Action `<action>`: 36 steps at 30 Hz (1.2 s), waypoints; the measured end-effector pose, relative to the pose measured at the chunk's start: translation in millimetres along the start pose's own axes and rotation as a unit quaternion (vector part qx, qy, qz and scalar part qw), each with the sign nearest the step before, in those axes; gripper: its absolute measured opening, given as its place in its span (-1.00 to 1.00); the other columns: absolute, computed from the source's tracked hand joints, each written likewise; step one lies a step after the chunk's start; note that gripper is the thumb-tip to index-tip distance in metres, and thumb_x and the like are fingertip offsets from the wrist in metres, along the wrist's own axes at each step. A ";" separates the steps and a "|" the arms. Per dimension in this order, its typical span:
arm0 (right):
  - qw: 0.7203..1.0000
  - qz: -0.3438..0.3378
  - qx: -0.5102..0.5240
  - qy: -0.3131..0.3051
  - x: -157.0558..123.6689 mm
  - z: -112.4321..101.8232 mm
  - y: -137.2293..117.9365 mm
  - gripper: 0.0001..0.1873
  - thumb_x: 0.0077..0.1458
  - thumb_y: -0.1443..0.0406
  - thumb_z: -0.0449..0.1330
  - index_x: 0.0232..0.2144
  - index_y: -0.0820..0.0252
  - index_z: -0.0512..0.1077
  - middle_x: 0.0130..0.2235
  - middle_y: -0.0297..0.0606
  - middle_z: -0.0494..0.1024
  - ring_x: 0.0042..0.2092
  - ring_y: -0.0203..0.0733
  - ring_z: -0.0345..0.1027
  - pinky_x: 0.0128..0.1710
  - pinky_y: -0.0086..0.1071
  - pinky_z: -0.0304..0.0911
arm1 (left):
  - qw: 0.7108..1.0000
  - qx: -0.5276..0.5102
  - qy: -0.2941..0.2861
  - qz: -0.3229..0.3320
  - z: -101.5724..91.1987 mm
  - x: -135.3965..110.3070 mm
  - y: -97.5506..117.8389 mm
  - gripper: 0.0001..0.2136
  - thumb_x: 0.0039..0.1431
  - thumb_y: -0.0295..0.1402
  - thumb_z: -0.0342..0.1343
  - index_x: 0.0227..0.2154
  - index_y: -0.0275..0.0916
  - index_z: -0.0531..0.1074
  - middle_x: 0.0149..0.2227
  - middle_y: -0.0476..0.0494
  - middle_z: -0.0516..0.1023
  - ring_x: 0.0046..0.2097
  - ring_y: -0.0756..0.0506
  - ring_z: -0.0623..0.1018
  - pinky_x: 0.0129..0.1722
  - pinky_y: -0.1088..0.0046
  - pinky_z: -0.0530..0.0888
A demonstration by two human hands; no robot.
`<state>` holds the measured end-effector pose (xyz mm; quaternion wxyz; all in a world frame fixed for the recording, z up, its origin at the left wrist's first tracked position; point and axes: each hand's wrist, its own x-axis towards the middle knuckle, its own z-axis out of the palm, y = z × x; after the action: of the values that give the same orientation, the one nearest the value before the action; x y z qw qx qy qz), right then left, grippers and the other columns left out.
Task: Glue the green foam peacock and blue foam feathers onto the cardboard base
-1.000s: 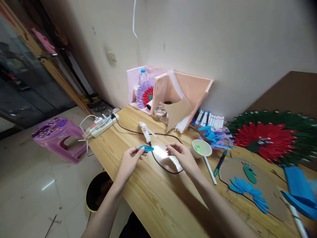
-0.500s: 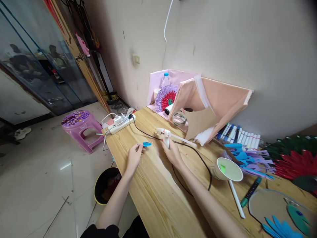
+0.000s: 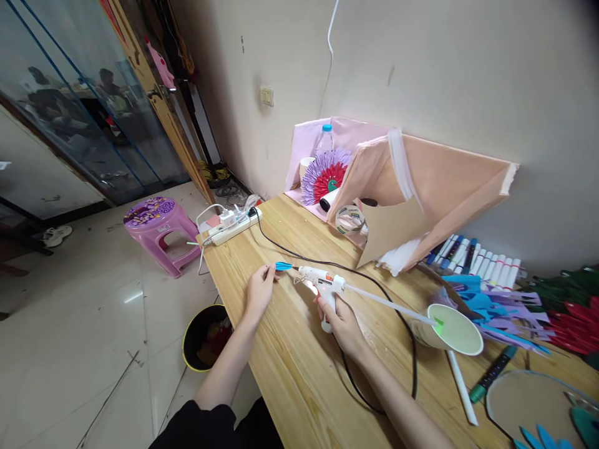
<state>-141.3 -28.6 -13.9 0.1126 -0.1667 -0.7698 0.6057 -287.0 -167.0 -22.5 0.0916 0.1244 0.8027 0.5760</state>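
Observation:
Between the thumb and fingers of my left hand (image 3: pixel 261 290) is a small blue petal-like piece (image 3: pixel 283 266), pinched at one end. My right hand (image 3: pixel 344 319) is wrapped round the handle of a white hot glue gun (image 3: pixel 322 279). The gun's nozzle points left and meets, or nearly meets, the free end of the blue piece; I cannot tell whether they touch. A long translucent glue stick (image 3: pixel 390 303) juts from the gun's back, over a paper cup (image 3: pixel 456 328). A black cord (image 3: pixel 413 355) loops on the wooden table (image 3: pixel 299 368) around my right forearm.
A power strip (image 3: pixel 236 226) lies at the table's left corner. Behind stand pink boxes (image 3: pixel 449 168) with a tape roll (image 3: pixel 349 219). To the right are markers (image 3: pixel 496 265), blue and purple strips (image 3: pixel 482 304) and a green pen (image 3: pixel 491 374). A bin (image 3: pixel 189 346) and pink stool (image 3: pixel 161 236) stand on the floor.
The glue gun has turned from pointing away to lying sideways, its nozzle now at the blue piece. My right hand has shifted slightly right and nearer. The view has shifted a little.

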 end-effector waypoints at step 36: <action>1.000 0.009 0.008 0.013 0.4 -1.5 -2.8 -0.63 0.06 0.00 0.00 -0.50 0.14 0.33 -0.56 -0.34 0.35 -0.44 -0.17 0.27 -0.42 -0.36 0.15 | 0.999 0.035 -0.006 -0.001 0.6 -0.8 -1.0 -0.64 0.11 -0.04 -0.08 -0.45 -0.23 0.44 -0.50 -0.08 0.49 -0.42 -0.07 0.47 -0.44 0.48 0.31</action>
<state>-141.4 -27.7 -10.8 0.1186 -0.1812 -0.7615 0.6110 -286.2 -167.0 -23.7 0.0924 0.1302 0.8219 0.5468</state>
